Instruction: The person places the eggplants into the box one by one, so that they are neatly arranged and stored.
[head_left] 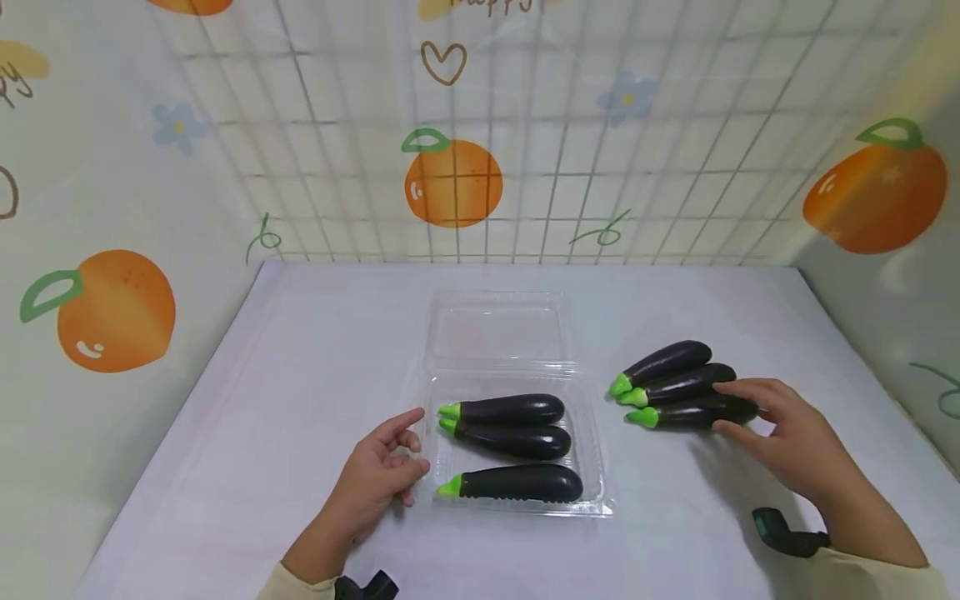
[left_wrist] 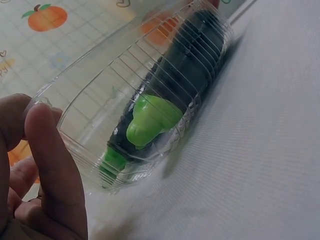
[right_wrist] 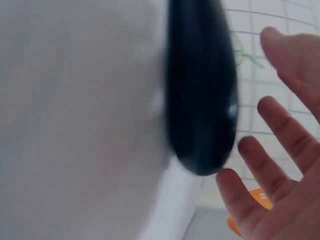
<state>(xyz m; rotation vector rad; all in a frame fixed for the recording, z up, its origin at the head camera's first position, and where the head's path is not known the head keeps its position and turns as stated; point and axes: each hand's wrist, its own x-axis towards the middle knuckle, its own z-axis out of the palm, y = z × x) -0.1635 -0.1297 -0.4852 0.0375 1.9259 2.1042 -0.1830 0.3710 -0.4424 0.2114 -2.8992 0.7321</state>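
A clear plastic clamshell box [head_left: 600,467] lies with its lid [head_left: 497,333] folded back. Inside rest three dark eggplants with green stems: a back one [head_left: 517,408], a middle one [head_left: 517,442] and a front one [head_left: 525,482]. My left hand [head_left: 378,475] touches the box's left rim with thumb and index finger, its other fingers bent. To the right lie three more eggplants: the rear [head_left: 671,361], the middle [head_left: 686,384] and the nearest [head_left: 697,412]. My right hand [head_left: 787,433] spreads thumb and fingers around the nearest one's thick end; the right wrist view shows no grip on that eggplant [right_wrist: 202,90].
White cloth covers the table [head_left: 315,350]. Behind it stands a wire grid [head_left: 540,192] under a sheet printed with oranges, which also lines the sides. A dark wrist device [head_left: 787,533] sits at the right cuff and another [head_left: 367,587] at the left.
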